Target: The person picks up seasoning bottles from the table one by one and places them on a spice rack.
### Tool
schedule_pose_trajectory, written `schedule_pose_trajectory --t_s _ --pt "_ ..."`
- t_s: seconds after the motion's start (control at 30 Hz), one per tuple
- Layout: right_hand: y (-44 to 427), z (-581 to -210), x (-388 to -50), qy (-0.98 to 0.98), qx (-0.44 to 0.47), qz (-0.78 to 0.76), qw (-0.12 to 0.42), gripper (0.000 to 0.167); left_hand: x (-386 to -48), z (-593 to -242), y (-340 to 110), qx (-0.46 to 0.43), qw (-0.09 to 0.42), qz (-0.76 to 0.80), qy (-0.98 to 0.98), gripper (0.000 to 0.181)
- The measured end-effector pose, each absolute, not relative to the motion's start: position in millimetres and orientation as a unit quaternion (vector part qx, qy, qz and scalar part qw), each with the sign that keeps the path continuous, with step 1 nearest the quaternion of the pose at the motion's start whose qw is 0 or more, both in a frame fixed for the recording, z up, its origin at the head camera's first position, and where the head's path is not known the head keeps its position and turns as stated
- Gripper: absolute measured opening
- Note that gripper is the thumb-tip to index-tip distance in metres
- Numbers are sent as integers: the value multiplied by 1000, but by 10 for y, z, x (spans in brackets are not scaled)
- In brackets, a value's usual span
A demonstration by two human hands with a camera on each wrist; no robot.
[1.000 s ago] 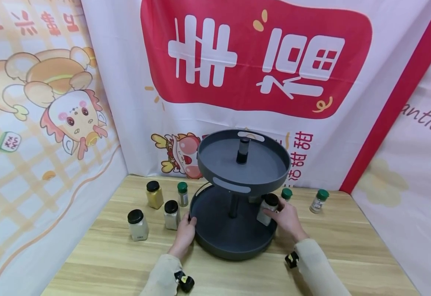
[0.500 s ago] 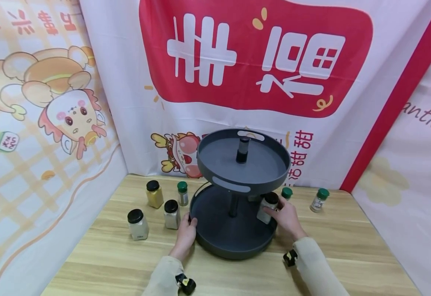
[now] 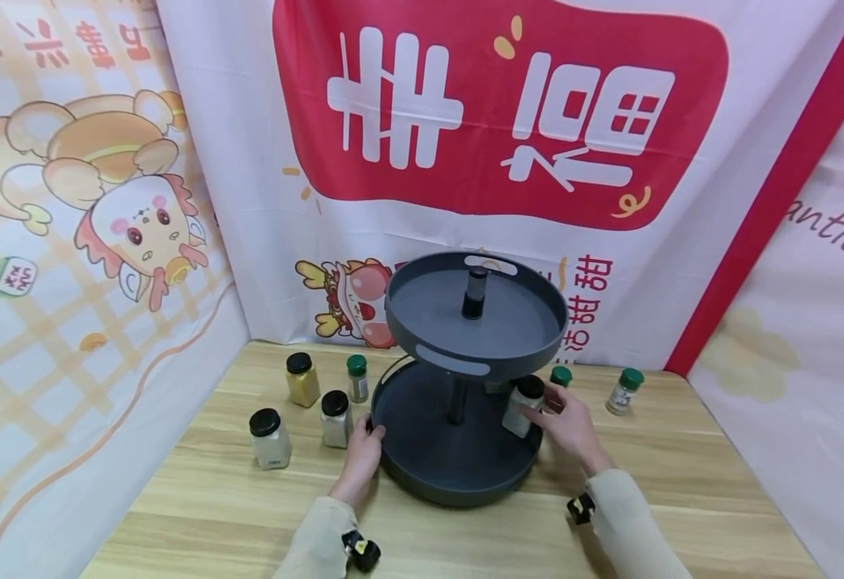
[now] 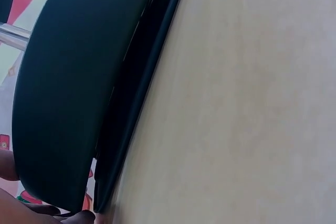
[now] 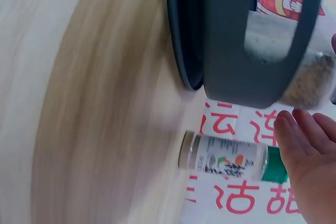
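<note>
A dark grey two-tier round tray stand (image 3: pixel 458 478) is on the table. My left hand (image 3: pixel 360 458) holds the left rim of its lower tier, thumb inside the rim and fingers outside, as the left wrist view shows. On the right of the lower tier stands a clear seasoning jar with a black lid (image 3: pixel 521 412) and pale contents. Beside this jar is my right hand (image 3: pixel 570 422), its fingers stretched out. In the right wrist view, the fingers (image 5: pixel 294 135) are apart from the jar (image 5: pixel 310 85). Another jar behind it is mostly hidden.
Left of the stand are a yellow-filled jar (image 3: pixel 302 382), two white-filled jars, one at the front (image 3: pixel 271 442), and a green-capped bottle (image 3: pixel 358 379). Right are two more green-capped bottles, one far out (image 3: pixel 624 392), the other (image 3: pixel 561 376) behind my right hand. Cloth-covered walls enclose the table.
My right hand has let go of the black-lidded jar and shifted slightly right, its fingers straighter. The jar stays in the lower tier. My left hand keeps its hold on the rim.
</note>
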State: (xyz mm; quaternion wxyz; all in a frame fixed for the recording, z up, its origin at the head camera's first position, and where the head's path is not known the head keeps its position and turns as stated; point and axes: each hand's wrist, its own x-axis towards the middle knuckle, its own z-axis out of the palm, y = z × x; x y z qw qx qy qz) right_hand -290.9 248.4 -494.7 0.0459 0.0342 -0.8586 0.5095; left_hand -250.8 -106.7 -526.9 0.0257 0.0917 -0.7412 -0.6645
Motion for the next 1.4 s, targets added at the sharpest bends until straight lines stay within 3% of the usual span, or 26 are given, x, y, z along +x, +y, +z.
schedule_pose_trajectory --t_s 0.6,1.1,1.4 --pt "2762 -5015 -2759 -861 74 493 102 57 -2708 -5277 -1150 110 7 -669 -735 50" --pt "2923 -5086 -2745 -888 31 442 125 44 -2766 -5292 -1182 98 0 -673 -733 49" --pt "3001 -5113 -2771 -891 -16 442 100 48 -2711 -5290 -1147 74 9 -667 -741 47"
